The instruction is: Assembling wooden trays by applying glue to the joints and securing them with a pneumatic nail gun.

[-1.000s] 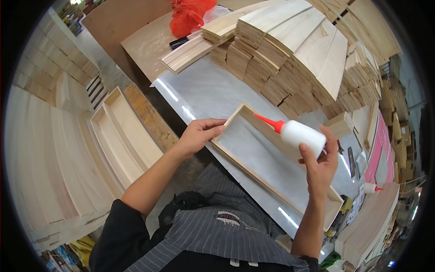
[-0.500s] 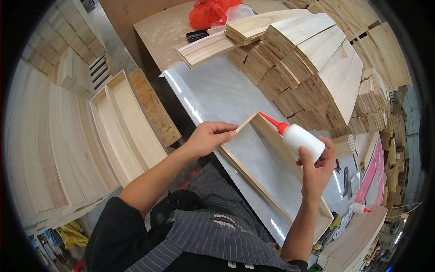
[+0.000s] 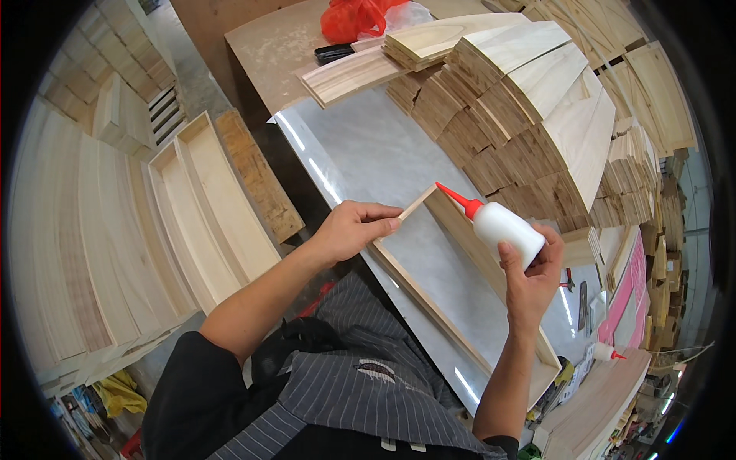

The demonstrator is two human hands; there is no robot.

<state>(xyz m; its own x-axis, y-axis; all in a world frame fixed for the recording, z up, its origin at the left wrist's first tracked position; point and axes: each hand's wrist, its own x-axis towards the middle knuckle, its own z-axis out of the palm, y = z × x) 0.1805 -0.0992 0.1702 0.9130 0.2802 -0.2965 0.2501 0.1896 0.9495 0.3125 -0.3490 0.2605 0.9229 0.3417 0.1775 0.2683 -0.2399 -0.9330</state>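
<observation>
A long, shallow wooden frame (image 3: 434, 295) rests on the grey-topped table in front of me. My left hand (image 3: 354, 230) pinches its short far-left side between thumb and fingers. In my right hand (image 3: 534, 277) is a white glue bottle (image 3: 507, 233) with a long red nozzle, held tilted. The nozzle tip points at the frame's far corner, at or very close to the wood; whether glue is coming out cannot be made out.
Stacked wooden boards (image 3: 521, 146) stand along the table's far right. A red plastic bag (image 3: 349, 19) lies at the back. To my left are assembled wooden trays (image 3: 201, 207) and more stacked wood. Pliers (image 3: 567, 280) and a second glue bottle (image 3: 606, 352) lie at right.
My right hand and the glue bottle have shifted slightly left and up. The nozzle tip stays at the frame's far corner. My left hand keeps its grip.
</observation>
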